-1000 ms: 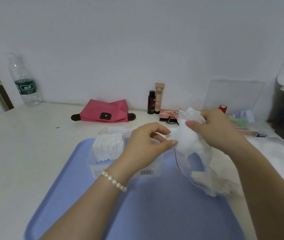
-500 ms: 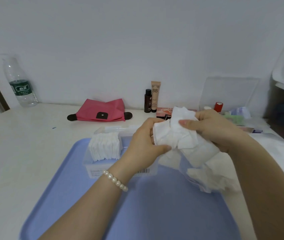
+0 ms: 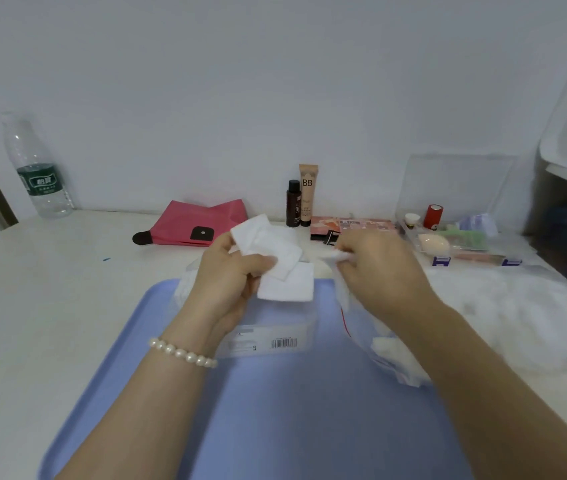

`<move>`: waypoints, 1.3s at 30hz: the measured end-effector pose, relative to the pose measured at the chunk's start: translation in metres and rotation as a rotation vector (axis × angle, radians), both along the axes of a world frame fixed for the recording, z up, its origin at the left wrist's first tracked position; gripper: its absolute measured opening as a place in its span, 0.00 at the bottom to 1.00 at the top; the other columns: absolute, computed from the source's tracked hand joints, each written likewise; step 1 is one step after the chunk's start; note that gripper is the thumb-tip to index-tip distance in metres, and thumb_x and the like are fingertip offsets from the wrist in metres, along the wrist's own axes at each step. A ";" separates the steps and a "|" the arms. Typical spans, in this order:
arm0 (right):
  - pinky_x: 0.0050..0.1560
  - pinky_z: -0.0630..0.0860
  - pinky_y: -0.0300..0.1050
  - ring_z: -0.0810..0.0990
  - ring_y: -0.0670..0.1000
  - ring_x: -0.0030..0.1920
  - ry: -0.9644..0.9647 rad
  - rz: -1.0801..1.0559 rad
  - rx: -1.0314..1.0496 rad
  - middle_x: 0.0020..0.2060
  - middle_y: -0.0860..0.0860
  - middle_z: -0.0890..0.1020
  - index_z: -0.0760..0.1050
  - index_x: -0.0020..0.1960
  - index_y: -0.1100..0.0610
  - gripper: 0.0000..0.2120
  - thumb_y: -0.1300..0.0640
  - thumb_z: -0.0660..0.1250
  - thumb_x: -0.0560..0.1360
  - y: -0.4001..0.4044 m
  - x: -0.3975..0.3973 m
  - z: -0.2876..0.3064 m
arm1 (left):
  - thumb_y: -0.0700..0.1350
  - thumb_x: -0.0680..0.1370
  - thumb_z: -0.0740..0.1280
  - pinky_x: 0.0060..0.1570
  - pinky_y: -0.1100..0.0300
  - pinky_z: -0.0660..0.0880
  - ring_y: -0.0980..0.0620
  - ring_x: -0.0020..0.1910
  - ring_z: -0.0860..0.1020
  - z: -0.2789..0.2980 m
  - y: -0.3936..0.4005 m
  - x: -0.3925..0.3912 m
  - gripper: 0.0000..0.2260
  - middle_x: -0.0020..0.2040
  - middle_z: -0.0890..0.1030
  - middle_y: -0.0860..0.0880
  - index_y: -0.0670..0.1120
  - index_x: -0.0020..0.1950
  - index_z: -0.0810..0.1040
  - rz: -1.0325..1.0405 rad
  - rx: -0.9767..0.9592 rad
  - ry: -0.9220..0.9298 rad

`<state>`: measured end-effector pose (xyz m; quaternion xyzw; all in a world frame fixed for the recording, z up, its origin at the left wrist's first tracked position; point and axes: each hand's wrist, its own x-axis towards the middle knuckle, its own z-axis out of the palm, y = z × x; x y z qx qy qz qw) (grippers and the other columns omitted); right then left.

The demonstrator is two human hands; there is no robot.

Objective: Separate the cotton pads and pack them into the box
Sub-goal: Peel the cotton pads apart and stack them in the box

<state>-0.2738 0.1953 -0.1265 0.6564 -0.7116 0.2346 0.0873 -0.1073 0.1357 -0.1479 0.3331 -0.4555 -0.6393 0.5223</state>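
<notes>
Since half a second ago the left hand (image 3: 230, 275) has drawn a few cotton pads (image 3: 275, 261) leftward, away from the right; it pinches them above the clear box (image 3: 268, 337) on the blue tray (image 3: 292, 410) on the table (image 3: 50, 306). The right hand (image 3: 375, 271), fingers curled, now grips only the plastic bag (image 3: 389, 355) (more pads inside) by its top. Behind, the tube (image 3: 308, 194) reads "BB"; the water bottle (image 3: 37, 168) label is illegible.
</notes>
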 end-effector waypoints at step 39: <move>0.32 0.70 0.40 0.71 0.49 0.30 -0.912 0.301 -0.013 0.30 0.58 0.76 0.75 0.36 0.60 0.08 0.64 0.75 0.66 -0.001 0.024 -0.004 | 0.20 0.66 0.63 0.40 0.59 0.81 0.49 0.40 0.83 -0.006 0.009 0.004 0.19 0.41 0.84 0.42 0.37 0.51 0.78 -0.359 -0.007 0.000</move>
